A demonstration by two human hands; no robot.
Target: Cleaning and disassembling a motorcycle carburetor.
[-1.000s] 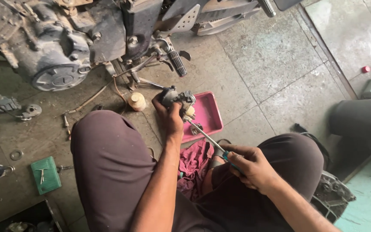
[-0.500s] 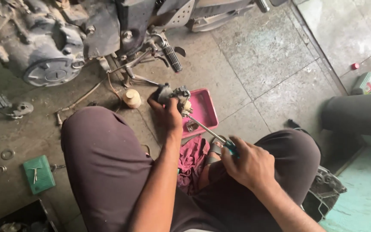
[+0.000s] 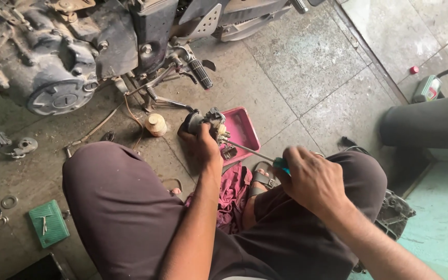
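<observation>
My left hand (image 3: 201,148) grips a small dark metal carburettor (image 3: 209,121), holding it up over the near edge of a pink tray (image 3: 245,129). My right hand (image 3: 311,179) is closed around the green handle of a screwdriver (image 3: 255,152). Its thin steel shaft runs up and to the left, and its tip meets the carburettor's brass-coloured side. Both hands sit between my knees as I squat on the concrete floor. A crumpled magenta rag (image 3: 233,194) lies on the floor under my forearms, beside my sandalled foot (image 3: 263,179).
A motorcycle engine (image 3: 53,62) and footpeg (image 3: 200,72) fill the top left. A tan round cap (image 3: 156,124) lies by the tray. A green box (image 3: 49,223) and loose washers (image 3: 9,202) lie at left. A dark tyre (image 3: 426,122) and green bottle (image 3: 427,89) are at right.
The camera view has shifted slightly. My right hand has turned on the screwdriver handle while the tip stays on the carburettor; my left hand keeps holding it in the same place.
</observation>
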